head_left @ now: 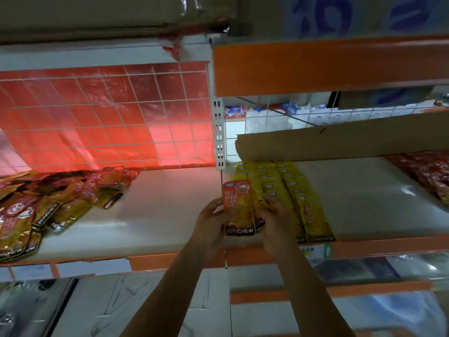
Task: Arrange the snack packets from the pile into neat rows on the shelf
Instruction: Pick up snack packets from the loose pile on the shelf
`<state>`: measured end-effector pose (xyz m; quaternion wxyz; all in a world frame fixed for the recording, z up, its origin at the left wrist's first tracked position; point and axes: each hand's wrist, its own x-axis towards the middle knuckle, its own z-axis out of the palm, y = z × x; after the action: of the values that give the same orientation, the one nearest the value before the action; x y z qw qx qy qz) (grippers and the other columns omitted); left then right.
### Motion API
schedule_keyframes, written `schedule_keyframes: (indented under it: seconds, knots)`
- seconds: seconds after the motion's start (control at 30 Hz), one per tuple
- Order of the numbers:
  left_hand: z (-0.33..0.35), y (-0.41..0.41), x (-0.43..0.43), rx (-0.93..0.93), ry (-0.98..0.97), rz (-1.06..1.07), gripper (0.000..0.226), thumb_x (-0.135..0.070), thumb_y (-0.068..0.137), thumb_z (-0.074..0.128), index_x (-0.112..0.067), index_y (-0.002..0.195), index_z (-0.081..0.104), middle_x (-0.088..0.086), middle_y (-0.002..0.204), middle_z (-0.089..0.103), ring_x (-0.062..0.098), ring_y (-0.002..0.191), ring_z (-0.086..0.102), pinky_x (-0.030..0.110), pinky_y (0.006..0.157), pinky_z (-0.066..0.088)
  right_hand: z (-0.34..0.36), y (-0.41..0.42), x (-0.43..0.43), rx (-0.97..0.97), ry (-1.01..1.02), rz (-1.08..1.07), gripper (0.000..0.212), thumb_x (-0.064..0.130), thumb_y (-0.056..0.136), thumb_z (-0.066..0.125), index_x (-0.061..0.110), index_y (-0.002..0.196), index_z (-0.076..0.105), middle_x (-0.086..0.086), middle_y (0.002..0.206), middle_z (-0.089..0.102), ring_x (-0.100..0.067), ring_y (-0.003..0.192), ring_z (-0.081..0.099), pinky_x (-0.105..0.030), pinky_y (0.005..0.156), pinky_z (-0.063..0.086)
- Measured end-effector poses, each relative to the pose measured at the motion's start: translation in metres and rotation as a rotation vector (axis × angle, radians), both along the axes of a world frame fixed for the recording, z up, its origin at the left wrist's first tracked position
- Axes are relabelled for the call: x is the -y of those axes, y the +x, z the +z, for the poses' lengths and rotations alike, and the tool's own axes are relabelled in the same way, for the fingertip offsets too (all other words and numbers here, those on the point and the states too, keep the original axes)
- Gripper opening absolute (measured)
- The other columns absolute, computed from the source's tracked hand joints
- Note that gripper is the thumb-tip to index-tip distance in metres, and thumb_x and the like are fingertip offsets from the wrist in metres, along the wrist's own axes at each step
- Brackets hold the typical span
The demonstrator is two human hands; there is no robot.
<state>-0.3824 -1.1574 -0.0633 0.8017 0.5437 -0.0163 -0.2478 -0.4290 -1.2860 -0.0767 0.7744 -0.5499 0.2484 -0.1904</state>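
Observation:
An orange and yellow snack packet stands upright near the front edge of the white shelf. My left hand grips its left side. My right hand holds another yellow packet just behind it. Right of my hands, yellow packets lie in neat overlapping rows running from front to back. A loose pile of red and yellow packets lies on the shelf at the far left.
A wire grid with red backing closes the back left. A cardboard sheet leans behind the rows. Red packets lie at the far right. An orange shelf hangs overhead. A white upright post divides the bays.

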Motion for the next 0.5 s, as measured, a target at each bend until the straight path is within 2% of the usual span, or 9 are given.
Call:
schedule_keyframes:
  seconds: [0.07, 0.17, 0.27, 0.37, 0.43, 0.5]
  knots:
    - [0.0, -0.006, 0.017, 0.014, -0.014, -0.026, 0.024, 0.008, 0.082, 0.057, -0.009, 0.093, 0.07, 0.017, 0.094, 0.072, 0.03, 0.08, 0.07, 0.039, 0.067, 0.058, 0.004, -0.007, 0.008, 0.051, -0.073, 0.027, 0.038, -0.006, 0.088, 0.052, 0.016, 0.116, 0.064, -0.008, 0.117, 0.065, -0.023, 0.101, 0.065, -0.036, 0.075, 0.055]
    - [-0.001, -0.016, 0.035, 0.054, 0.031, -0.054, 0.023, 0.002, 0.083, 0.062, -0.015, 0.094, 0.074, 0.017, 0.102, 0.071, 0.035, 0.09, 0.07, 0.045, 0.072, 0.057, 0.008, -0.019, 0.028, 0.039, -0.081, 0.032, 0.021, 0.009, 0.095, 0.052, 0.008, 0.111, 0.064, -0.011, 0.108, 0.068, -0.015, 0.09, 0.066, -0.023, 0.064, 0.052]
    - [-0.002, -0.026, 0.051, 0.181, 0.128, -0.066, 0.025, -0.002, 0.082, 0.068, -0.016, 0.102, 0.072, 0.012, 0.104, 0.071, 0.033, 0.096, 0.069, 0.046, 0.075, 0.058, 0.004, -0.029, 0.046, -0.022, -0.131, 0.067, 0.019, 0.024, 0.092, 0.062, 0.012, 0.107, 0.064, -0.009, 0.102, 0.068, -0.013, 0.084, 0.066, -0.024, 0.062, 0.054]
    - [-0.003, -0.033, 0.066, 0.325, 0.249, -0.042, 0.025, -0.005, 0.08, 0.071, -0.019, 0.101, 0.071, 0.004, 0.1, 0.073, 0.024, 0.097, 0.069, 0.038, 0.083, 0.057, 0.0, -0.034, 0.061, -0.073, -0.166, 0.039, 0.026, 0.019, 0.089, 0.065, 0.014, 0.114, 0.061, -0.01, 0.106, 0.067, -0.024, 0.091, 0.066, -0.044, 0.074, 0.057]
    - [-0.005, -0.036, 0.073, 0.36, 0.271, -0.015, 0.024, -0.006, 0.081, 0.07, -0.023, 0.098, 0.071, -0.001, 0.098, 0.073, 0.019, 0.096, 0.069, 0.031, 0.078, 0.057, -0.001, -0.035, 0.07, -0.069, -0.16, 0.023, 0.026, 0.011, 0.089, 0.063, 0.012, 0.114, 0.062, -0.01, 0.1, 0.068, -0.023, 0.082, 0.065, -0.038, 0.065, 0.055]
    - [-0.007, -0.037, 0.075, 0.362, 0.283, 0.067, 0.023, -0.008, 0.083, 0.069, -0.03, 0.089, 0.073, -0.004, 0.091, 0.074, 0.016, 0.09, 0.07, 0.023, 0.069, 0.056, -0.001, -0.036, 0.076, -0.055, -0.136, -0.014, 0.018, 0.003, 0.088, 0.06, 0.01, 0.104, 0.065, -0.01, 0.09, 0.068, -0.018, 0.072, 0.062, -0.029, 0.056, 0.052]
